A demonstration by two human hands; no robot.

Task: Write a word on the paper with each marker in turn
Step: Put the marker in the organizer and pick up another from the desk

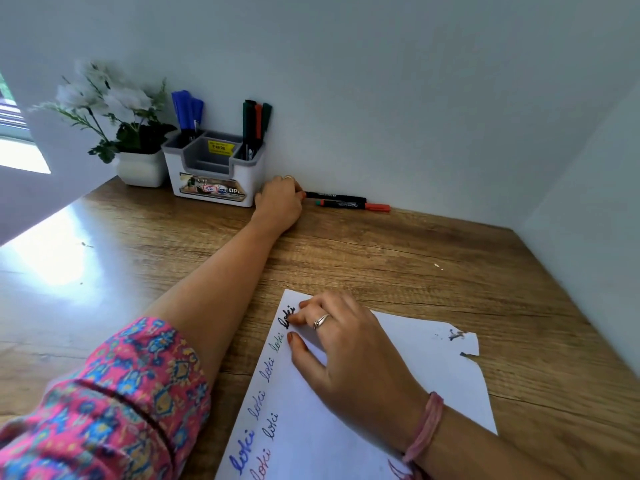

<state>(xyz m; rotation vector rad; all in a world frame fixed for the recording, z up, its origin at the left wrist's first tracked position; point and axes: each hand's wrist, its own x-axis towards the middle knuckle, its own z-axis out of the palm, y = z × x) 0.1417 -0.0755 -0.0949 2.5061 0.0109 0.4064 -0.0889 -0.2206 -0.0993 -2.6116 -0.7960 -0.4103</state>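
While the left hand (280, 199) reaches far across the wooden counter (381, 258) toward twelve o'clock, its fingers curl round the near end of a black marker (335, 196) lying along the foot of the wall; just in front of that one lies a marker with a red cap (353, 205), its cap pointing to three o'clock, apart from the hand. At the hand's nine o'clock, just beside it, stands a white and grey organizer (214, 168); blue markers (187, 110) stand in its left compartment, and dark green and red markers (257, 121) in its right one. A white pot of white flowers (140, 168) sits at the organizer's nine o'clock. Toward six o'clock the right hand (349, 344) rests on the white paper (433, 368), fingers loosely spread and holding nothing, fingertips touching the sheet beside a bold black "loki"; more "loki" words in blue and red run down the paper's left edge toward seven o'clock.
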